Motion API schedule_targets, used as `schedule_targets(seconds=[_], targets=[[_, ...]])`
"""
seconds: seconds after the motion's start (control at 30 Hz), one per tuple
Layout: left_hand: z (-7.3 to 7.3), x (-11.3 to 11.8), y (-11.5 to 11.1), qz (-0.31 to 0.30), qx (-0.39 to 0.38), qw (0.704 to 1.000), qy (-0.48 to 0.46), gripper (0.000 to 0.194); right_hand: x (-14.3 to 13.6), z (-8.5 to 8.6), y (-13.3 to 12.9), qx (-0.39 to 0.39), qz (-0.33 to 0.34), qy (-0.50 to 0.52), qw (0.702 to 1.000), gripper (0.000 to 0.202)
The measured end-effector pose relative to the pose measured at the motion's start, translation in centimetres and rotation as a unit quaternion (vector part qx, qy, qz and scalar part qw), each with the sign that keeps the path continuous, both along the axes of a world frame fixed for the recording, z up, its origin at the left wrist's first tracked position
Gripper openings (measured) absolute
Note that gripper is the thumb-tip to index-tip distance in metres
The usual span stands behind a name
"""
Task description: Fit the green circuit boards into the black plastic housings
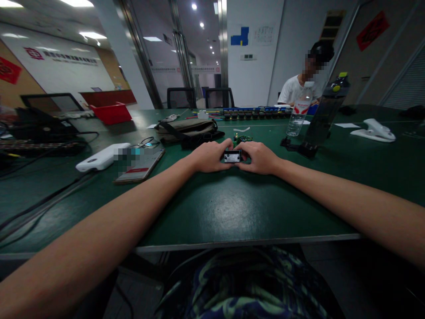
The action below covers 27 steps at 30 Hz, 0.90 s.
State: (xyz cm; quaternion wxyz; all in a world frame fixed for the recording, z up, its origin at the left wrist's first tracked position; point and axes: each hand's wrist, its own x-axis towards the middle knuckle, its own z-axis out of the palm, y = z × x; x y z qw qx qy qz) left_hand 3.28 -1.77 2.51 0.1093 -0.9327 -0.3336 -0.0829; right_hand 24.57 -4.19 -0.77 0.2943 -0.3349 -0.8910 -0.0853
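A small black block with a pale metallic face (232,156) is at the middle of the green table (219,199). My left hand (211,156) grips its left side between thumb and fingers. On the right side, my right hand (258,157) holds the same block in a similar pinch. Just behind the hands lies a green circuit board (244,138) with small parts on it, partly hidden by my fingers.
A grey-brown pouch (181,130), a phone (146,166) and a white device (101,157) with cables lie left. Right are a clear bottle (298,117), a dark bottle (325,110) and a white scanner-like object (375,131). A person (288,92) sits across the table.
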Motion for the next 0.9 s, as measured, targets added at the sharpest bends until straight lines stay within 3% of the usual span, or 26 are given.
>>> schedule_targets(seconds=[0.9], targets=[[0.08, -0.03, -0.11, 0.003, -0.005, 1.0, 0.0, 0.05, -0.02, 0.03, -0.05, -0.006, -0.004, -0.003, 1.0, 0.023]])
